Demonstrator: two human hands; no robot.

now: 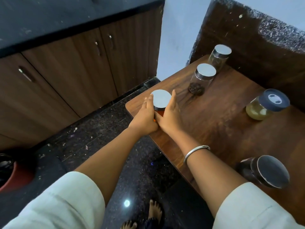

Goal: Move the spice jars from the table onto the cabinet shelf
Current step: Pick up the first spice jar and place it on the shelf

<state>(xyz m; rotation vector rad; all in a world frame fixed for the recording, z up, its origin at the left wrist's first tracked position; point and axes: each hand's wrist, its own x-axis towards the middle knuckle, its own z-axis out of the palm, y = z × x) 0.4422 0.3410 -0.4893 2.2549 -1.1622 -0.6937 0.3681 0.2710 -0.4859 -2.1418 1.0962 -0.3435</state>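
My left hand (146, 113) and right hand (170, 115) grasp one jar (160, 100) from both sides, near the left corner of the table (214, 123). Four other jars stand on the table, apart from my hands.

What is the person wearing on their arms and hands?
Both arms wear loose, pale whitish fabric sleeves ending around the elbow, leaving the forearms bare. A thin silver metal bangle circles the right wrist. The left hand and right hand are bare, with no gloves or visible rings.
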